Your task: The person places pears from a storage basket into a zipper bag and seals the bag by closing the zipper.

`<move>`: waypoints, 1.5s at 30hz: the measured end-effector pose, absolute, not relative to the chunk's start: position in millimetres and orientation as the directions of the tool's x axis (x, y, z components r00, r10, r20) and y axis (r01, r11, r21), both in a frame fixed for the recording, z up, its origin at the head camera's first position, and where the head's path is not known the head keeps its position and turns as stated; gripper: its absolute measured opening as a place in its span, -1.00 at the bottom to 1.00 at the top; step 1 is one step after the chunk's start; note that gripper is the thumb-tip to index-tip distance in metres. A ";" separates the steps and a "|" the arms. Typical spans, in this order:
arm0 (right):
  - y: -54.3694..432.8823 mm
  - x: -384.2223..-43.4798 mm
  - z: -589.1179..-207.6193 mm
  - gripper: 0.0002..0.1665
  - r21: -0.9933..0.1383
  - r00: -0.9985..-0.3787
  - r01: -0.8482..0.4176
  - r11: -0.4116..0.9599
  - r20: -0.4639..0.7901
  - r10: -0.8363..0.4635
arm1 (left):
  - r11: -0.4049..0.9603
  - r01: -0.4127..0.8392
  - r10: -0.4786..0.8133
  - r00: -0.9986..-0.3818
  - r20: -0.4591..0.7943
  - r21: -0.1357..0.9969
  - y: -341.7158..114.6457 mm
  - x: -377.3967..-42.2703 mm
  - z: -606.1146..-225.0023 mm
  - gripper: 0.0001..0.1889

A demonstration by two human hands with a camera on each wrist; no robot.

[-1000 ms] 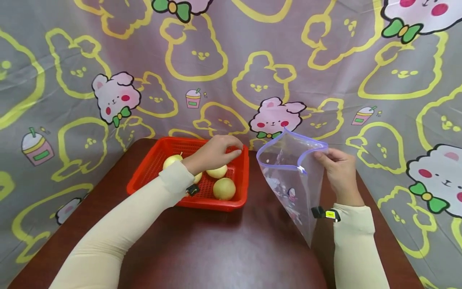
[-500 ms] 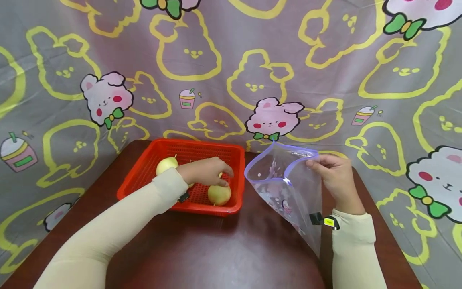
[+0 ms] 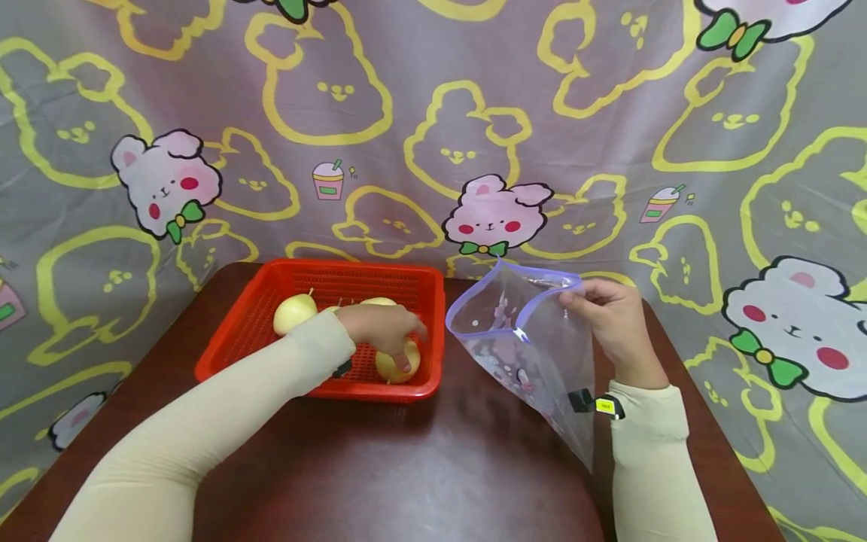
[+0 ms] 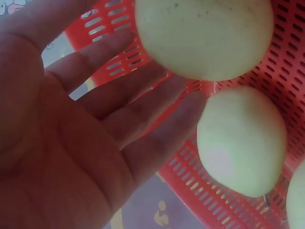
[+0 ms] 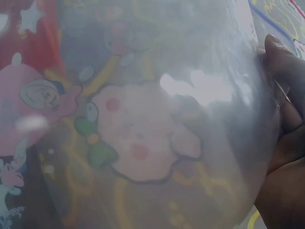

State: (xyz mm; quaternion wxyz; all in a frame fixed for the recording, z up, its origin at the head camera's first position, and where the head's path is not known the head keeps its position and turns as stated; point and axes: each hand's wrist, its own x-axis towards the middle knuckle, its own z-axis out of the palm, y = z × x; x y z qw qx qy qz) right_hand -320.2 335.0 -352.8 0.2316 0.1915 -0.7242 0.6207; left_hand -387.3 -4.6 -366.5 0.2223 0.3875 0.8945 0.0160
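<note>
Pinching the bag near its rim with my right hand; left hand spread, gripping nothing, over a pear below-left of frame centre.
Likely firm, weighty, easily bruised: I'd cup its sides.

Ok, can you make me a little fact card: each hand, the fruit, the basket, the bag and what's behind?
Left hand: in the basket, at the front fruit, fingers extended; touching or not is unclear
Right hand: pinching the bag near its top edge
Fruit: yellow, round, at least four; the hand hides some
Basket: red, full of holes, on the brown table
Bag: see-through, printed, purple-edged, mouth open
Behind: grey cloth with bunnies and drink cups
</note>
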 end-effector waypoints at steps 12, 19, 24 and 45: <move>330.6 -318.9 -350.6 -0.94 -0.824 -0.836 -0.547 0.150 0.548 -0.037 | 0.706 0.682 0.682 -0.582 -0.443 0.190 -5.4 -393.4 -380.0 -0.32; 332.3 -319.2 -348.0 -0.92 -0.809 -0.824 -0.565 0.162 0.563 -0.062 | 0.743 0.640 0.642 -0.602 -0.474 0.194 -7.5 -400.6 -383.2 -0.17; 333.1 -319.3 -349.0 -0.93 -0.805 -0.819 -0.573 0.153 0.568 -0.081 | 0.734 0.642 0.665 -0.612 -0.427 0.223 -13.6 -402.5 -383.3 -0.19; 332.7 -317.2 -350.4 -0.90 -0.790 -0.820 -0.568 0.232 0.566 -0.084 | 0.688 0.720 0.717 -0.652 -0.248 0.094 -22.8 -396.0 -382.9 -0.30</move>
